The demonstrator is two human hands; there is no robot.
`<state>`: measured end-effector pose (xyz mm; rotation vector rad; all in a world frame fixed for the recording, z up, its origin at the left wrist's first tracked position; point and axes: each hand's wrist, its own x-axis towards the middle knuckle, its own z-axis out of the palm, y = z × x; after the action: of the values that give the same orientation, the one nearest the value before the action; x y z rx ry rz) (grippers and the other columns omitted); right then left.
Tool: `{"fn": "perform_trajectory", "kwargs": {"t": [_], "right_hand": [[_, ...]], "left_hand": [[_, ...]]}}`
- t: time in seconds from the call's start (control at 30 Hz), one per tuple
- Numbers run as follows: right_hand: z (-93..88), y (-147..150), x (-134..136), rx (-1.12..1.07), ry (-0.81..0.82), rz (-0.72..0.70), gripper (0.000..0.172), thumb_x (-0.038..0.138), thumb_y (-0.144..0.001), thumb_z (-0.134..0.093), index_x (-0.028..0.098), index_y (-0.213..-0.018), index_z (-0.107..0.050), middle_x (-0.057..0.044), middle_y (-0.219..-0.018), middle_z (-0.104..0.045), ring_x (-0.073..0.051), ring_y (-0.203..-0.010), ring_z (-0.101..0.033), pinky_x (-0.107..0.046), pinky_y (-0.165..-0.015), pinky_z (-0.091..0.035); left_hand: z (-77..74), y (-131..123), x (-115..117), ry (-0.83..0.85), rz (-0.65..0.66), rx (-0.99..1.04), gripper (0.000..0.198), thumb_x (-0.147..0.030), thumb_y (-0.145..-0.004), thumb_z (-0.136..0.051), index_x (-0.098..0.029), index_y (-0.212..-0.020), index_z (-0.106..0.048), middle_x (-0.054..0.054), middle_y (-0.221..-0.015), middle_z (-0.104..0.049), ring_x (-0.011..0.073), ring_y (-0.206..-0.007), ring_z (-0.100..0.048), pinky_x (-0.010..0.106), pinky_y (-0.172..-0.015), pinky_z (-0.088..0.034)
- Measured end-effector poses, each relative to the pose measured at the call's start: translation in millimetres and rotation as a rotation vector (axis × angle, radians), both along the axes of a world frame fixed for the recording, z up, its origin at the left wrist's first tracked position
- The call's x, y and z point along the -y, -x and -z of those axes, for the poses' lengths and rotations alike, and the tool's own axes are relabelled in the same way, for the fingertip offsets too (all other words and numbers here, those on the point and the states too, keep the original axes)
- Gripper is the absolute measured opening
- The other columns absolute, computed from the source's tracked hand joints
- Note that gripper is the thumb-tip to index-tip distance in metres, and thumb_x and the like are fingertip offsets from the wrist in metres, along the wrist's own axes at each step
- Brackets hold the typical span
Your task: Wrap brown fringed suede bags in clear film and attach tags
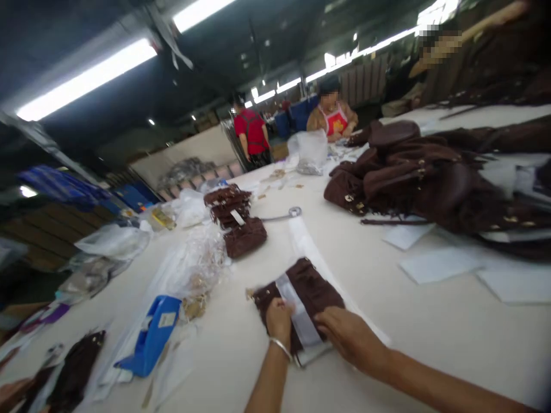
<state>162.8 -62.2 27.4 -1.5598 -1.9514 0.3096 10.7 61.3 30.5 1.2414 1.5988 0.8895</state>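
Note:
A dark brown fabric bag (321, 292) lies folded flat on the table in front of me, with a whitish translucent strip (297, 312) running across it. My left hand (280, 318), a silver bangle on its wrist, has its fingers curled in at the strip's left edge. On the other side, my right hand (350, 338) grips the lower right edge of the bag, its fingers bent together. Their exact hold is blurred. White sheet material shows under the bag's near edge.
A blue tape dispenser (150, 335) stands to the left, by crumpled clear plastic (193, 261). Stacked brown bags (245, 235) sit ahead; a large brown pile (413, 172) and white sheets (439, 264) lie right. A co-worker's hand (17, 393) is at lower left; two people stand farther back.

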Motion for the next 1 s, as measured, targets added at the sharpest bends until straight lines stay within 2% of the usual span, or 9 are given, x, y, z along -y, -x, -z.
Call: {"fn": "perform_trajectory", "kwargs": {"t": [0.1, 0.2, 0.33, 0.43, 0.63, 0.77, 0.87, 1.0], "right_hand": [[0.3, -1.8, 45.0, -0.206, 0.322, 0.085, 0.027, 0.026, -0.094, -0.043, 0.02, -0.115, -0.059, -0.005, -0.09, -0.07, -0.02, -0.083, -0.065, -0.03, -0.074, -0.046], [13.3, 8.7, 67.1, -0.447, 0.477, 0.164, 0.036, 0.024, -0.09, -0.044, 0.018, -0.123, -0.057, -0.001, -0.074, -0.068, -0.018, -0.068, -0.064, -0.028, -0.069, -0.047], [30.9, 30.3, 63.7, -0.809, 0.435, 0.223, 0.041, 0.029, -0.089, -0.042, 0.016, -0.126, -0.053, -0.001, -0.081, -0.067, -0.012, -0.056, -0.06, -0.025, -0.059, -0.048], [35.5, 40.9, 53.3, -0.915, 0.428, 0.27, 0.039, 0.032, -0.088, -0.045, 0.015, -0.121, -0.054, -0.001, -0.08, -0.068, -0.01, -0.049, -0.058, -0.023, -0.051, -0.045], [28.7, 47.8, 42.5, -0.932, 0.469, 0.33, 0.023, 0.031, -0.086, -0.046, 0.018, -0.103, -0.055, 0.003, -0.07, -0.067, -0.009, -0.042, -0.057, -0.018, -0.041, -0.039], [23.3, 47.5, 37.4, -0.899, 0.465, 0.365, 0.016, 0.032, -0.087, -0.045, 0.019, -0.088, -0.054, 0.003, -0.066, -0.065, -0.01, -0.042, -0.058, -0.018, -0.04, -0.038], [23.3, 47.0, 34.7, -0.915, 0.453, 0.382, 0.018, 0.035, -0.088, -0.044, 0.019, -0.085, -0.052, 0.002, -0.067, -0.065, -0.011, -0.043, -0.059, -0.019, -0.04, -0.039], [28.7, 47.6, 39.2, -0.933, 0.425, 0.38, 0.023, 0.042, -0.089, -0.041, 0.021, -0.086, -0.049, 0.002, -0.066, -0.064, -0.012, -0.044, -0.06, -0.02, -0.042, -0.041]], "left_hand": [[27.9, 4.8, -4.8, 0.089, 0.047, 0.026, 0.016, -0.029, -0.083, -0.068, -0.014, -0.082, -0.062, -0.003, -0.071, -0.06, 0.0105, -0.063, -0.057, 0.027, -0.062, -0.05], [41.1, 7.8, -7.7, 0.121, 0.08, 0.064, 0.019, -0.033, -0.089, -0.063, -0.014, -0.087, -0.061, -0.002, -0.076, -0.061, 0.0104, -0.065, -0.058, 0.027, -0.063, -0.051], [33.3, 10.2, -7.8, 0.106, 0.105, 0.117, 0.02, -0.033, -0.089, -0.062, -0.013, -0.089, -0.061, -0.001, -0.079, -0.063, 0.0106, -0.066, -0.06, 0.027, -0.063, -0.053], [27.4, 11.0, -7.2, 0.104, 0.116, 0.137, 0.02, -0.033, -0.089, -0.062, -0.013, -0.087, -0.062, -0.001, -0.077, -0.062, 0.0103, -0.065, -0.059, 0.027, -0.063, -0.053], [23.0, 11.6, -5.4, 0.137, 0.119, 0.164, 0.017, -0.03, -0.089, -0.063, -0.013, -0.086, -0.061, -0.003, -0.075, -0.06, 0.0091, -0.062, -0.057, 0.025, -0.059, -0.051], [20.4, 11.4, -5.7, 0.155, 0.12, 0.176, 0.018, -0.031, -0.089, -0.063, -0.013, -0.088, -0.061, -0.001, -0.078, -0.062, 0.01, -0.065, -0.059, 0.026, -0.062, -0.052], [22.0, 10.2, 1.5, 0.188, 0.119, 0.173, 0.023, -0.034, -0.09, -0.061, -0.013, -0.099, -0.062, 0.002, -0.091, -0.065, 0.0127, -0.075, -0.062, 0.03, -0.067, -0.055], [21.8, 7.8, 23.6, 0.207, 0.1, 0.143, 0.034, -0.039, -0.091, -0.059, -0.015, -0.115, -0.058, 0.007, -0.112, -0.062, 0.0197, -0.093, -0.063, 0.038, -0.078, -0.056]]}}
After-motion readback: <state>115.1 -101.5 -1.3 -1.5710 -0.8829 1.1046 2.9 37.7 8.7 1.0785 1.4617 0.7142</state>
